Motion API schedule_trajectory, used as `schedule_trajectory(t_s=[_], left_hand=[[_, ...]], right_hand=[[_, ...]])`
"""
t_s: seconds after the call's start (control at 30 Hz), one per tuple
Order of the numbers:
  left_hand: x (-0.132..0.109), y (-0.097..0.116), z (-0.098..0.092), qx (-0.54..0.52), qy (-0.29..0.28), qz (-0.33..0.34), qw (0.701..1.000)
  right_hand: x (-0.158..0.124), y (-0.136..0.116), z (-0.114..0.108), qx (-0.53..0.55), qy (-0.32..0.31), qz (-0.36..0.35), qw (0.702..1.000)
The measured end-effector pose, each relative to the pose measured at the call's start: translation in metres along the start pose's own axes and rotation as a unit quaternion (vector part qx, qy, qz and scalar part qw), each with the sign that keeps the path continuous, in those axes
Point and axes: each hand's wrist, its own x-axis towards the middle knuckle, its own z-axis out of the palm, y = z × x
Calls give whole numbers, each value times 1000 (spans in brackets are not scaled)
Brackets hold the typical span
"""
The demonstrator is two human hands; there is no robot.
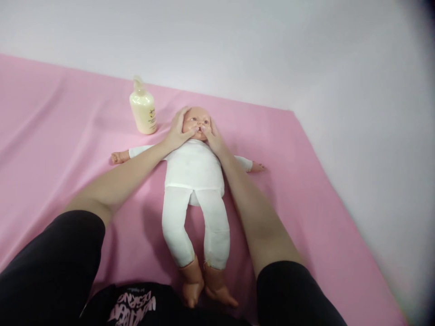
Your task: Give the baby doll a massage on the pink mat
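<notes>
Doll (194,167) lies face up at frame centre on the pink sheet (306,190), head toward the top, feet at the bottom edge near the person's black shirt. White body suit, arms stretched out sideways, legs slightly apart.

Left hand (177,129): cupped on the doll's head from the left side of the frame, fingers spread over the temple and crown, thumb lying across the cheek toward the mouth. Not pinching anything.

Right hand (211,135): pressed to the other cheek from the right side, fingers together along the side of the face, thumb tip at the mouth. The two thumbs nearly meet at the lips; can't tell if they touch.

Both forearms run up from the lower corners, flanking the torso.

Bottle (143,108): cream-coloured pump bottle, upright, upper left of the head, just beside the left hand but apart from it.

Behind the sheet: plain white wall.
</notes>
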Motion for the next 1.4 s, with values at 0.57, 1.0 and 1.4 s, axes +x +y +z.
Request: schedule_trajectory(t_s=[0.57,1.0,1.4], left_hand=[[-1,-5,-2,4,-5,-6,1000],[-1,-5,-2,0,-5,4,1000],[-1,-20,0,16,-12,23,1000]], right_hand=[[-1,-3,1,11,-3,-17,1000],[0,-3,1,34,-2,-14,999],[0,-6,2,41,0,-25,999]])
